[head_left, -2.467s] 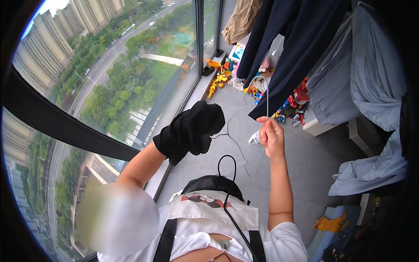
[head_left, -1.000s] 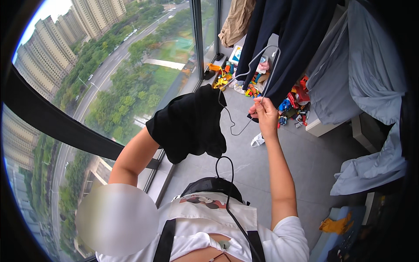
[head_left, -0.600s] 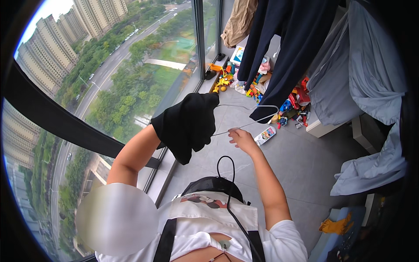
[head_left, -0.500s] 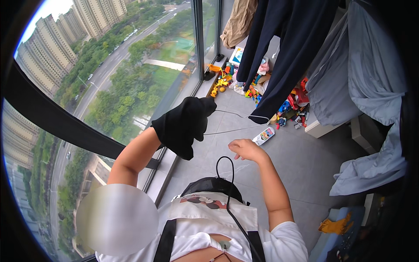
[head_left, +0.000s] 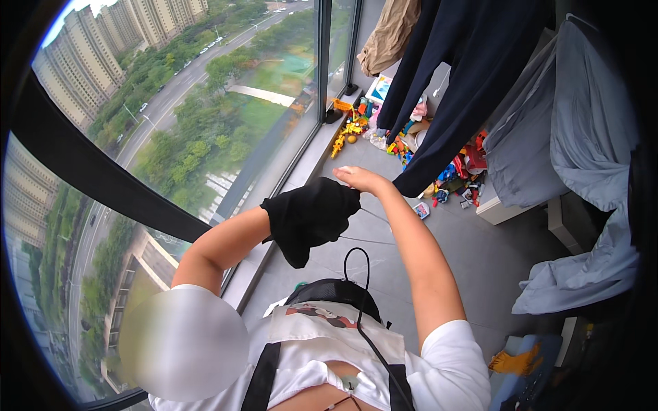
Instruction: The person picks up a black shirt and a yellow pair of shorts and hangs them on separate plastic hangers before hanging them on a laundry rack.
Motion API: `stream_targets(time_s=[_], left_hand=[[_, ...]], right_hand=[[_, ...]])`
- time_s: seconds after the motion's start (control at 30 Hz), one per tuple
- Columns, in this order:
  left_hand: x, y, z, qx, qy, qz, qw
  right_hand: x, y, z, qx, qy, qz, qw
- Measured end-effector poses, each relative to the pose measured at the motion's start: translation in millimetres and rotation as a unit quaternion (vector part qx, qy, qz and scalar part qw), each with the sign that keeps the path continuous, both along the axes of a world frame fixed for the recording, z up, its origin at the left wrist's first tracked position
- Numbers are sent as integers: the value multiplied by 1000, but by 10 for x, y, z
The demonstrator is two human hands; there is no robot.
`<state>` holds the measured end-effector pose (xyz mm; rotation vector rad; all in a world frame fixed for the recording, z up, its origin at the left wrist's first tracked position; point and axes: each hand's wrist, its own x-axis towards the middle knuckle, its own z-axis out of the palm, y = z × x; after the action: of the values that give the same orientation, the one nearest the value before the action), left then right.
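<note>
A black cloth garment (head_left: 312,216) is bunched over my left hand, hiding its fingers, so I cannot see what they hold. My left forearm comes out of the cloth on the left side. At the garment's far right edge is my right hand (head_left: 360,179). Its fingers are pressed together, pointing left, and the edge of the cloth meets its palm. No wire hanger can be made out in the current picture.
Tall windows (head_left: 274,137) run along the left. Dark trousers (head_left: 449,89) and grey cloths (head_left: 589,123) hang ahead and to the right. Toys (head_left: 353,127) are piled on the far floor. A small printed box (head_left: 421,209) lies beyond my right forearm. A black cable (head_left: 358,308) loops at my chest.
My right hand has moved up and left to the garment's edge. The garment on my left hand has shifted right and slightly nearer. The wire hanger that stuck out of it no longer shows.
</note>
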<state>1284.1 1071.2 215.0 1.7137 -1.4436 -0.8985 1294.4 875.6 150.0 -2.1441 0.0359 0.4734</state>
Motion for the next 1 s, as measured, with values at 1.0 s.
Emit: stream_targets(time_s=[1.0], left_hand=[[694, 12, -897, 274, -40, 254, 927]], right_hand=[[-473, -574, 723, -39, -487, -378, 786]])
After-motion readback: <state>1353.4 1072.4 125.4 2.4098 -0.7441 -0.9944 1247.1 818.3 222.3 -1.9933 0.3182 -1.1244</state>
